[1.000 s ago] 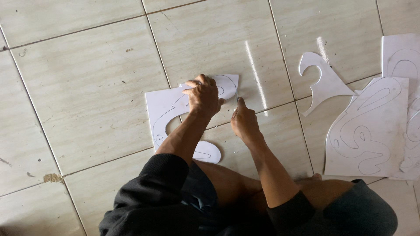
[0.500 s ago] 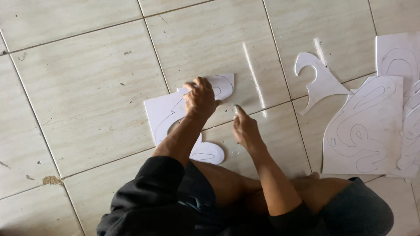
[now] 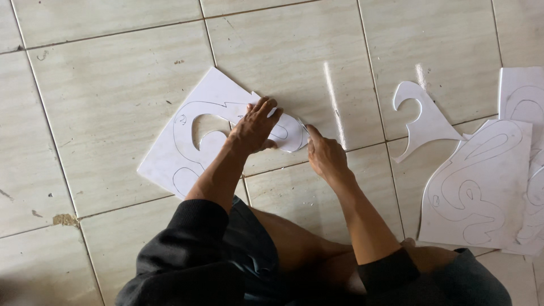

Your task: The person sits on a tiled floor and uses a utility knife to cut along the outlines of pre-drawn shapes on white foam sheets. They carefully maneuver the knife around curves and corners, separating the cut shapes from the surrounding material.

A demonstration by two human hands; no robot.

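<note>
My left hand (image 3: 255, 127) presses flat on the sheet (image 3: 187, 141); my right hand (image 3: 324, 157) pinches its right edge, fingers closed.

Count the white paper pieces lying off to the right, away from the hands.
3 at least: a hooked cutout, a large outlined sheet, and another sheet at the frame edge. More may lie beyond or beneath.

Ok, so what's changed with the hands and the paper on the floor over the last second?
The camera view shifted, so everything sits differently in frame. The left hand stays pressed flat on the white sheet with drawn curves, which now shows more fully, cut-out hole included. The right hand stays at the sheet's right edge, fingertip down. Nothing was picked up or let go. The cut-out shape and the drawn sheets on the right lie as before.
</note>
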